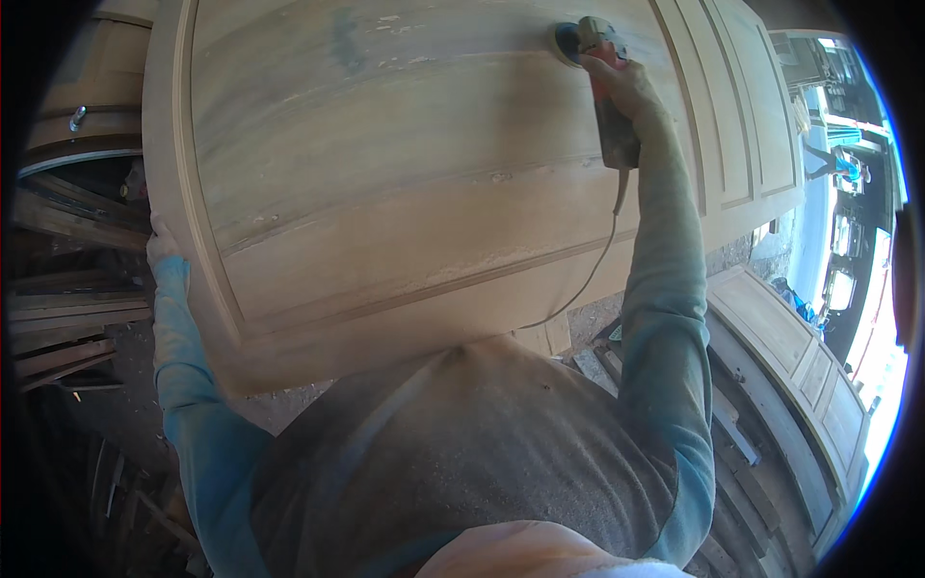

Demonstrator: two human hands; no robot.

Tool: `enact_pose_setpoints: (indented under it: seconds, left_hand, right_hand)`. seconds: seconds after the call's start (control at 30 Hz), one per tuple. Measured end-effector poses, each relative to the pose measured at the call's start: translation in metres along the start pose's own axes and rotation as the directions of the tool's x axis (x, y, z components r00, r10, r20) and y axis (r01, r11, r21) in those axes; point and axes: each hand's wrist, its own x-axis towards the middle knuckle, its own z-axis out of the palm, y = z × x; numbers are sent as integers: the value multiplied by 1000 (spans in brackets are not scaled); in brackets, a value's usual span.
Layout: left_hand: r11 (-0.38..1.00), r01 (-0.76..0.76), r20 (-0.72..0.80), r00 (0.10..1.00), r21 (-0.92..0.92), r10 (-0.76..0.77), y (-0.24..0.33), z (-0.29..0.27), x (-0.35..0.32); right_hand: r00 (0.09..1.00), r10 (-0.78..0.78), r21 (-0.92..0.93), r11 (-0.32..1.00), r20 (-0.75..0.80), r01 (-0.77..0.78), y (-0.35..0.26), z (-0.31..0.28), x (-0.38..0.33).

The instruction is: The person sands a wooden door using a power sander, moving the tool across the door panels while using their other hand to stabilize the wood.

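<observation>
Across the panelled door (453, 193), sanding looks partly done while rough patches (409, 62) remain, right hand (631, 89) clamped around the sander (609, 116), left hand's (163, 243) grip beside the door unclear.

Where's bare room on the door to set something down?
Door: wide panel between left trim and the sander in the right hand; narrow panels beyond the right arm. Crowded: around sander and cord; past the left hand, jumbled boards.

Power tool (615, 130), 1 o'clock: one. Cord (599, 263): one. Left hand (166, 243), 9 o'clock, and right hand (628, 87), 1 o'clock: two. Large wooden door (385, 222), 12 o'clock: one. Separate panelled door (773, 314), 3 o'clock: one.
</observation>
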Motion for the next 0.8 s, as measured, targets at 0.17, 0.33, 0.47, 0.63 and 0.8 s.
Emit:
enact_pose_setpoints:
  seconds: [0.17, 0.33, 0.47, 0.63, 0.8]
  left_hand:
    - [998, 40, 22, 999, 49, -41, -19, -10, 19]
    - [998, 20, 40, 999, -62, -17, -4, -1, 9]
    - [997, 32, 5, 999, 72, -33, -22, -8, 29]
    - [995, 63, 20, 998, 80, -65, -26, -7, 30]
    - [999, 47, 49, 998, -10, -46, -25, -2, 30]
  right_hand:
    - [971, -185, -64, 978, 153, 197, -76, 54, -71]
    - [977, -199, -102, 973, 72, 206, -45, 36, -65]
    - [1000, 25, 14, 1000, -6, -24, 22, -19, -19]
    - [963, 214, 0, 976, -163, -216, 81, -87, 34]
    - [952, 257, -21, 964, -166, -264, 105, -113, 77]
